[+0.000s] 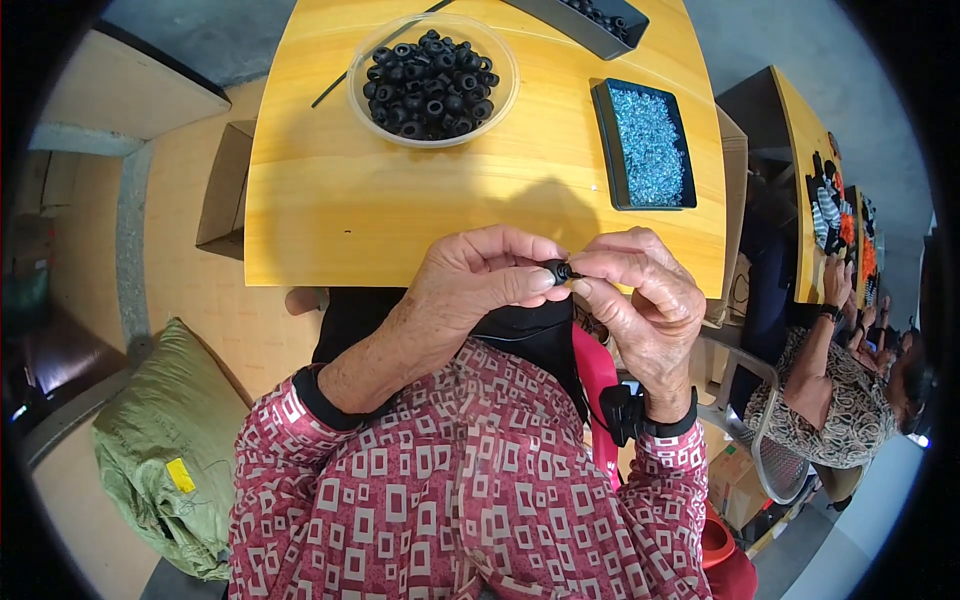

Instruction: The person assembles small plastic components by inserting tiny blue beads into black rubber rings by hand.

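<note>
My left hand [470, 280] and my right hand [645, 295] meet fingertip to fingertip just in front of the yellow table's [330, 200] near edge. Between them sits a small black ring-shaped part [561, 270], pinched by the left thumb and fingers and touched by the right fingertips. Whether the right hand also holds a small piece is hidden by its fingers. A clear round bowl [364, 100] of several black rings stands at the far middle of the table. A black rectangular tray [604, 150] of small shiny metal pieces lies at the right.
Another black tray [570, 22] with dark parts sits at the table's far edge. A cardboard box [222, 190] stands left of the table, a green sack [165, 450] on the floor. At the right, another person [840, 400] works at a neighbouring yellow table [800, 130].
</note>
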### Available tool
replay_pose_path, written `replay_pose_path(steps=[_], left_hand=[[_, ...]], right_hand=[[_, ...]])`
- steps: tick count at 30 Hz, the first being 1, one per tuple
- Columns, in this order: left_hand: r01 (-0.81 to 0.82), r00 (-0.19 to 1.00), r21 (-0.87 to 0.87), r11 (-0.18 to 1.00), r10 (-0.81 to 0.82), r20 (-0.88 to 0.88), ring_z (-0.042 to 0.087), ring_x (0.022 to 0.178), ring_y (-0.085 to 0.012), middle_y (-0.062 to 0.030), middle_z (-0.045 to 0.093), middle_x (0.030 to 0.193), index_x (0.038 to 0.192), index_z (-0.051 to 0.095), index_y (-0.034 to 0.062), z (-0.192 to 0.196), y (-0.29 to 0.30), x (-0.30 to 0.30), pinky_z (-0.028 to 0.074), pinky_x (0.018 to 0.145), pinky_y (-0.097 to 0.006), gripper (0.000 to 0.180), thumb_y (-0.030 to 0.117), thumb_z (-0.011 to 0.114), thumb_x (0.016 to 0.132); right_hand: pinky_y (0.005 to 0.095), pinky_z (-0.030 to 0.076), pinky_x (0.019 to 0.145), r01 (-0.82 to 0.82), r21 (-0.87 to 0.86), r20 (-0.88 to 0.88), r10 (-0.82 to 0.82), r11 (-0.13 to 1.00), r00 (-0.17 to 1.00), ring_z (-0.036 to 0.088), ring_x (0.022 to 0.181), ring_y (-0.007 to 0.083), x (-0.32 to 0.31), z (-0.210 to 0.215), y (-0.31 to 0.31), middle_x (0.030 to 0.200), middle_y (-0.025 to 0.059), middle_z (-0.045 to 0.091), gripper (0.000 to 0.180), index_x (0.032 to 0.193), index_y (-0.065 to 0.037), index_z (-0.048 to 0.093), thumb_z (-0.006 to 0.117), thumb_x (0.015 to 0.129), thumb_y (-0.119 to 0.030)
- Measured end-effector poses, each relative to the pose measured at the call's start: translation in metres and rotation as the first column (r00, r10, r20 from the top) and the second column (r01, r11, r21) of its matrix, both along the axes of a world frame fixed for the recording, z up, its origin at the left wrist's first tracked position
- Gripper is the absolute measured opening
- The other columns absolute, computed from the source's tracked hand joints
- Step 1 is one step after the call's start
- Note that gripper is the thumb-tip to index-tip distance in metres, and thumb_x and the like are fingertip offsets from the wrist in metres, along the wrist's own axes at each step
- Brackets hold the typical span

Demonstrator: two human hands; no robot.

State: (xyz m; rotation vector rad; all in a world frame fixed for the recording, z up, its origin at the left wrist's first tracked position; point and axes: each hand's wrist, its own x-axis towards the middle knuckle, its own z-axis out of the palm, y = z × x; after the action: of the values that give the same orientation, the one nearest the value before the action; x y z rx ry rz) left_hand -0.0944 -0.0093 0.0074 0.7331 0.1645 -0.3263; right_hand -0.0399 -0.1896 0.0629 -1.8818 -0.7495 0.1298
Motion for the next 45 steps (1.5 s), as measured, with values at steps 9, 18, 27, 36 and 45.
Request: replay_pose_path(steps=[9,18,27,36,45], left_hand=[[0.012,1.0,0.029,0.999,-0.012,0.021,0.066,0.087,-0.0183,-0.0116,0.065,0.099,0.106,0.061,-0.0017,0.0,0.001,0.002,0.053,0.077,-0.025,0.022,0.004,0.064,0.085],[-0.001,1.0,0.042,0.999,0.0,0.022,0.065,0.087,-0.0183,-0.0107,0.065,0.097,0.104,0.062,-0.0015,-0.002,0.001,0.001,0.052,0.078,-0.025,0.021,0.004,0.064,0.085],[0.002,1.0,0.069,0.998,-0.004,0.031,0.066,0.086,-0.0188,-0.0094,0.065,0.096,0.103,0.061,-0.0015,-0.002,0.0,0.001,0.053,0.077,-0.025,0.019,0.003,0.064,0.084],[-0.017,0.996,0.018,1.0,0.019,-0.089,0.065,0.085,-0.017,-0.0093,0.064,0.095,0.103,0.061,-0.0008,-0.004,-0.001,-0.002,0.054,0.076,-0.023,0.018,0.004,0.063,0.085],[0.002,1.0,0.152,0.988,-0.001,-0.004,0.062,0.083,-0.012,-0.0069,0.065,0.092,0.104,0.063,-0.0014,-0.005,0.001,-0.004,0.049,0.077,-0.023,0.021,0.004,0.065,0.084]], right_hand=[[0.0286,0.048,0.073,0.026,0.022,-0.05,-0.025,0.999,0.998,0.061,0.083,0.0195,0.003,-0.005,-0.002,0.088,0.0096,0.064,0.017,0.089,-0.001,0.069,0.071,0.073,0.003],[0.028,0.049,0.072,0.012,0.024,-0.043,-0.011,1.0,0.999,0.061,0.083,0.0191,0.002,-0.008,0.001,0.089,0.0099,0.064,0.018,0.091,0.0,0.068,0.07,0.073,0.004],[0.0276,0.05,0.071,0.018,-0.04,0.053,-0.016,0.999,0.998,0.061,0.082,0.0188,-0.005,-0.008,0.004,0.089,0.0105,0.064,0.019,0.093,0.0,0.07,0.07,0.074,0.002],[0.0262,0.049,0.072,0.036,0.044,-0.053,-0.034,0.998,0.998,0.059,0.084,0.0177,-0.008,-0.021,0.003,0.09,0.0082,0.064,0.021,0.095,-0.001,0.07,0.071,0.074,0.002],[0.0259,0.05,0.072,0.036,0.064,-0.202,-0.022,0.997,0.979,0.06,0.082,0.0164,-0.012,-0.019,-0.001,0.089,0.0095,0.063,0.019,0.091,0.001,0.069,0.071,0.073,0.005]])
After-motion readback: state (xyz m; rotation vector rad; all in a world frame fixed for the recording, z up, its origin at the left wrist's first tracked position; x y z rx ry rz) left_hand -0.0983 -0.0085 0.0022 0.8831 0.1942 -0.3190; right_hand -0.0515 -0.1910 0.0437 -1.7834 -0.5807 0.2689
